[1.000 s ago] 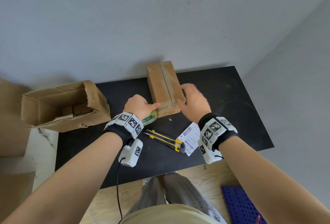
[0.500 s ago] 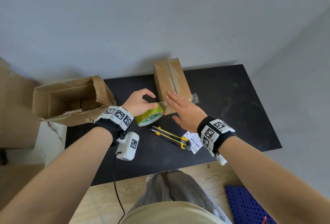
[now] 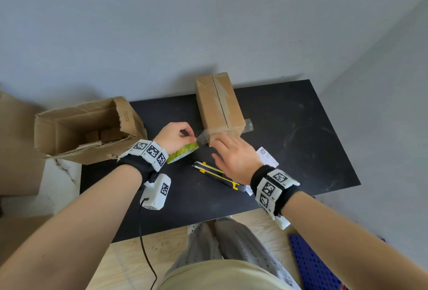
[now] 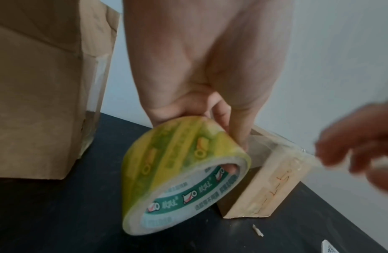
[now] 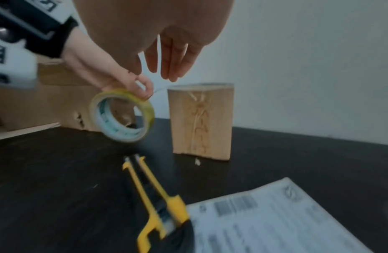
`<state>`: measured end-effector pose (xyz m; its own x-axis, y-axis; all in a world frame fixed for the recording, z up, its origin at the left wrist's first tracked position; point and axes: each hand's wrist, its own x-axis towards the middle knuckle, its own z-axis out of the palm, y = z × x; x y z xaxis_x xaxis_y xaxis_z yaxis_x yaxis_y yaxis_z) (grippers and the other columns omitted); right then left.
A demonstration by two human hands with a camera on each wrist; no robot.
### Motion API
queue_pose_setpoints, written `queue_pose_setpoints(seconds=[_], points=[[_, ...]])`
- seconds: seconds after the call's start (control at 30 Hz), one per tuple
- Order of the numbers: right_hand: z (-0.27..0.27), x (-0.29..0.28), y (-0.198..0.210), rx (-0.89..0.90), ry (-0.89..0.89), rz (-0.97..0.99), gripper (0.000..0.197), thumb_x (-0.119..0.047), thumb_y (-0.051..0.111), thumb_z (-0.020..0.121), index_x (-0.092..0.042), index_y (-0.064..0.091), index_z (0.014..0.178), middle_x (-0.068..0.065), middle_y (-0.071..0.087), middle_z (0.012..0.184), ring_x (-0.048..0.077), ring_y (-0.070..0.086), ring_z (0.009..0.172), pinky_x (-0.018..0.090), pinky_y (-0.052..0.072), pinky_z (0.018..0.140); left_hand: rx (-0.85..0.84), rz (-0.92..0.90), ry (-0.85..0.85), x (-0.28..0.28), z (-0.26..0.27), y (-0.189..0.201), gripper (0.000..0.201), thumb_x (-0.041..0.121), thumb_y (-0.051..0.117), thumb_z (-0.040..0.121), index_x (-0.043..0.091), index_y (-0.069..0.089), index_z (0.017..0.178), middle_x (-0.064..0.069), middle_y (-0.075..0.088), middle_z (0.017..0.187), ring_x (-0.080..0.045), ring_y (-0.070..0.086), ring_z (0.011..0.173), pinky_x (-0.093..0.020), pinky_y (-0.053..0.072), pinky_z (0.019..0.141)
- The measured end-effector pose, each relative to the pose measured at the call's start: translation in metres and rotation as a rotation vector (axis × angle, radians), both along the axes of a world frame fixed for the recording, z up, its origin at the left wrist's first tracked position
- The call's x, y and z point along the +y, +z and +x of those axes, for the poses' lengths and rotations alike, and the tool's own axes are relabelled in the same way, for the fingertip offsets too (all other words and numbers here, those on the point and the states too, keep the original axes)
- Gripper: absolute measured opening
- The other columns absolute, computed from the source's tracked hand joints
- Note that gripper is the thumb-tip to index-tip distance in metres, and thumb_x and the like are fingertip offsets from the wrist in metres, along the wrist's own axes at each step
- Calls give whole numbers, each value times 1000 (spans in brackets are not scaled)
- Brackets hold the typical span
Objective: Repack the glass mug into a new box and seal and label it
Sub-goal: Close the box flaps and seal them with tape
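Both hands worked at the near end of the closed brown cardboard box (image 3: 219,104), which stood near the table's far edge. The person's left hand (image 3: 174,136) gripped the yellow-green roll of clear packing tape (image 3: 183,153), thumb and finger pinching the strip stretched to the box, probably keeping it taut for cutting. The right hand (image 3: 234,156) hovered with fingers straight, holding nothing, beside the taped corner. A yellow utility knife (image 3: 217,174) and white shipping label (image 5: 282,217) lay nearer on the black table (image 3: 301,141); an opened old carton (image 3: 85,127) sat left.
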<state>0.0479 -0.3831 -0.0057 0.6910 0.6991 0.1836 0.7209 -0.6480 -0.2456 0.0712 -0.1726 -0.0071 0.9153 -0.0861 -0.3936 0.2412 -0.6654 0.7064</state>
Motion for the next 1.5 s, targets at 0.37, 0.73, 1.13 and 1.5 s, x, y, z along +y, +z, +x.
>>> queue_pose_setpoints(seconds=[0.37,0.73,1.13,1.5], points=[[-35,9,-52,438,-248,-526,43,-18,59,88,-9,42,127,8,44,126,25,48,114,34,40,94,-10,-44,-25,2,-4,3,7,19,65,86,13,62,90,-11,68,96,-24,66,88,-29,51,75],[-44,16,-45,617,-379,-450,41,-5,48,91,-5,27,126,11,58,91,32,64,85,35,43,62,-41,0,15,-3,-8,-1,3,18,59,89,16,62,88,1,64,91,-17,63,90,-31,51,80],[-52,14,1,471,-509,-24,27,-19,36,98,-12,34,124,5,55,96,19,46,72,33,38,61,-98,80,35,-4,-8,-4,12,23,54,92,15,62,91,-2,63,92,-21,61,90,-33,47,79],[-62,1,18,372,-479,-152,25,-27,40,92,-13,41,113,-6,43,66,18,41,52,27,25,46,-118,110,76,7,-13,-5,8,23,53,92,18,59,90,-2,63,94,-21,60,90,-30,45,76]])
